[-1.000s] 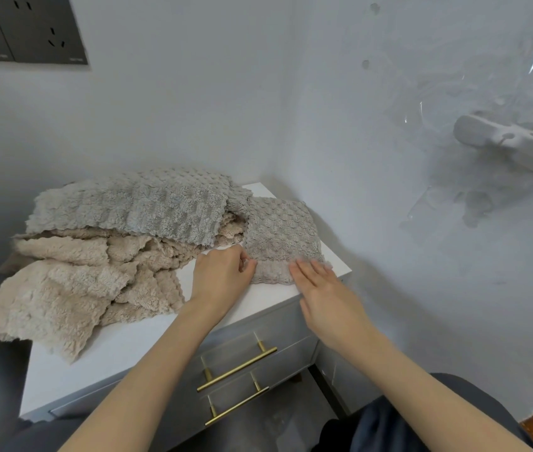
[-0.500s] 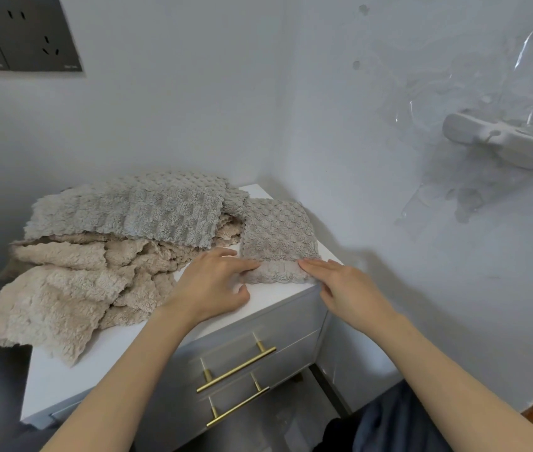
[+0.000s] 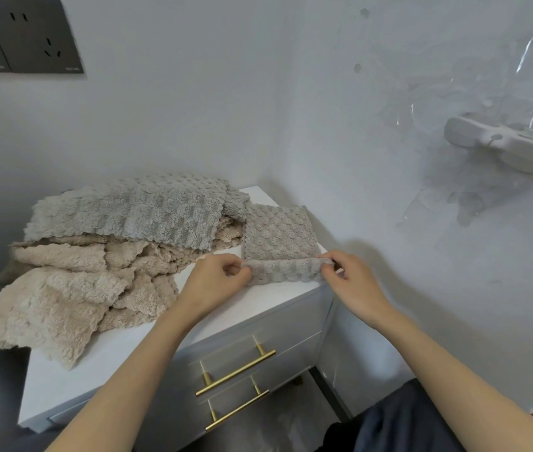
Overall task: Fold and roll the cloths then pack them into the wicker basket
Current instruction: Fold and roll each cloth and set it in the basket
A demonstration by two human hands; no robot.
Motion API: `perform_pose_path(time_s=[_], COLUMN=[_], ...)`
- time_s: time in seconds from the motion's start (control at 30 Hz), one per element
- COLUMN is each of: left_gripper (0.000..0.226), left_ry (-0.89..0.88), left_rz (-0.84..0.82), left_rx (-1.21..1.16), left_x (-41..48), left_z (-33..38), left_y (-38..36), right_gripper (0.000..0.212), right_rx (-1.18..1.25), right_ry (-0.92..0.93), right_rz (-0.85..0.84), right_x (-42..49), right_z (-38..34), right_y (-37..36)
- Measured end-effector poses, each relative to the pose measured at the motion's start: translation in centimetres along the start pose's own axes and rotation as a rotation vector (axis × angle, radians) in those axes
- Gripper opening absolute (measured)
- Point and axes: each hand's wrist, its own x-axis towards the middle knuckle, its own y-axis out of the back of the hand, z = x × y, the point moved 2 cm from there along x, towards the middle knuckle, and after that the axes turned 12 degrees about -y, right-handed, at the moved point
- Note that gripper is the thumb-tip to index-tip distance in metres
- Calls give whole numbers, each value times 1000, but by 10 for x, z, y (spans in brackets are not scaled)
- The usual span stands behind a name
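Pinching the grey cloth (image 3: pixel 279 238) by its turned-over near edge, we gripped with left hand (image 3: pixel 212 283) and right hand (image 3: pixel 354 283) fingers on the worktop (image 3: pixel 62 386).

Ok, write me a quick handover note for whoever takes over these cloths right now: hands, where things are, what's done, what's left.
Hands: the left hand pinches the left end of the folded grey cloth at its near edge; the right hand pinches the right end.
Where: the cloth lies on the right corner of the white cabinet, with its near edge turned over as a first roll.
Done: this cloth is folded.
Left: finish rolling it, then fold and roll the pile of grey and beige cloths on the cabinet's left. The wicker basket is not in view.
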Motion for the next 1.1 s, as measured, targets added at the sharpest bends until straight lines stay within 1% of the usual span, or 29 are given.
perform_pose_path(time_s=[0.13,0.23,0.27,0.33,0.4,0.47,0.5,0.53,0.6,0.63,0.67,0.73,0.83,0.87,1.03,1.1], left_gripper=[18,20,21,22,20,19,19,19,20,21,22,22,23,23,28,27], left_ry=[101,132,139,155,160,160,158,155,153,151,150,148,133,127,114,115], left_rz=[48,73,79,91,103,109,107,102,92,89,87,85,86,87,83,79], left_rx=[-59,-39,-22,17,58,98,110,118,127,133,137,141,151,159,230,253], left_x=[2,5,5,6,6,6,6,7,8,8,8,8,8,8,7,7], left_z=[-1,-1,0,1,2,4,4,4,4,5,5,5,5,6,9,10], left_y=[-1,-5,-6,-9,-11,-12,-12,-13,-13,-13,-12,-12,-12,-12,-13,-13], right_gripper=[5,13,15,16,16,21,28,37,50,54,57,62,61,60,56,55], right_rx=[188,276,273,181,18,-185,-266,-317,-386,-434,-496,-608,-653,-666,-696,-730], right_ry=[-152,-261,-275,-258,-150,49,182,331,590,656,671,596,506,485,398,377], right_rz=[40,111,145,211,290,392,417,405,310,257,210,111,-11,-27,11,47], right_x=[5,8,8,7,3,-1,-4,-7,-15,-18,-20,-23,-22,-20,-19,-17], right_z=[1,3,2,0,-4,-11,-16,-23,-32,-34,-36,-35,-31,-29,-18,-11], right_y=[0,-4,-4,-5,-7,-7,-8,-11,-22,-29,-36,-47,-51,-50,-36,-28])
